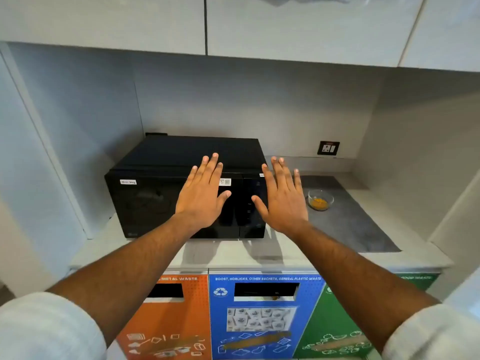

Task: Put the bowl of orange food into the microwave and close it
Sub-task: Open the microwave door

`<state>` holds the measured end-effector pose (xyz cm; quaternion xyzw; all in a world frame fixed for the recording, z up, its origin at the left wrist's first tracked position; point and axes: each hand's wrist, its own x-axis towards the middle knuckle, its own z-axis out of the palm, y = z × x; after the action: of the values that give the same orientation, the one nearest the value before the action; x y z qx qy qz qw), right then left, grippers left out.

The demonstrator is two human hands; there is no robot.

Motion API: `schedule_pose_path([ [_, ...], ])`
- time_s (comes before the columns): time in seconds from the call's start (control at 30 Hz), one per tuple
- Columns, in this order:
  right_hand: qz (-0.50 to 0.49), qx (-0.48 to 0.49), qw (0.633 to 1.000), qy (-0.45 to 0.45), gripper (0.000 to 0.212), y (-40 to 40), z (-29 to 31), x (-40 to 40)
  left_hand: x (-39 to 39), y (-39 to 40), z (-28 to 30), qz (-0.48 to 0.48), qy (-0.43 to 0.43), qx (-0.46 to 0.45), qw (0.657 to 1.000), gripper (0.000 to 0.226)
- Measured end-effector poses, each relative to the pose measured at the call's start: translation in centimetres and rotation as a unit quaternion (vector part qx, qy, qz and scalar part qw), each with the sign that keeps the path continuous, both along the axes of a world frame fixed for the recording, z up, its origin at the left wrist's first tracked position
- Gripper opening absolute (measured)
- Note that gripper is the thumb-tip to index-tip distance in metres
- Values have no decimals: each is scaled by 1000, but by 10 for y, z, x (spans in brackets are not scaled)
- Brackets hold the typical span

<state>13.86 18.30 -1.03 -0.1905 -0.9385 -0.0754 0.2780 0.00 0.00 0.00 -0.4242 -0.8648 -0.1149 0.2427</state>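
Pale grey walls and overhead cabinets (pixel 233 22) are framing a recessed nook whose light bench (pixel 233 255) is carrying everything in sight. Neither grip is holding anything: the left hand (pixel 201 196) is stretching forward with fingers spread flat, palm down, hanging in front of the black microwave (pixel 155 198), whose door is sitting shut; whether the palm is touching the door is not clear. The right hand (pixel 283 201) is spreading just as wide, empty too, hovering before the microwave's control panel (pixel 253 203) at its right edge. Both bare forearms are reaching out from rolled white sleeves (pixel 44 328) at the lower corners. A small white label (pixel 128 181) is sitting on the door's upper left, and another sticker (pixel 225 182) is peeking out beside the left hand's fingers. Right of the microwave, well apart from both hands, the glass bowl of orange food (pixel 320 200) is standing upright on a dark grey mat (pixel 350 224) that is covering the bench's right part. A wall socket (pixel 328 148) is sitting on the back wall above it. Below the bench edge, orange (pixel 168 320), blue (pixel 259 307) and green (pixel 337 333) waste bin fronts are lining up side by side.
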Motion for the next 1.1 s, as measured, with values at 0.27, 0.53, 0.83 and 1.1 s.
schedule_pose_path([
  [0.27,-11,-53,997,-62,93,33,-87,-12,-35,20,-38,31,-11,-42,999,83],
  [0.53,-35,-151,983,-99,104,52,-170,-16,-62,48,-46,31,-19,-66,997,98],
  [0.83,2,-357,934,-16,99,49,-231,-65,-75,77,-50,45,-16,-41,998,94],
  [1.1,31,-550,818,167,102,52,-239,-95,-73,80,-56,62,20,-32,997,79],
])
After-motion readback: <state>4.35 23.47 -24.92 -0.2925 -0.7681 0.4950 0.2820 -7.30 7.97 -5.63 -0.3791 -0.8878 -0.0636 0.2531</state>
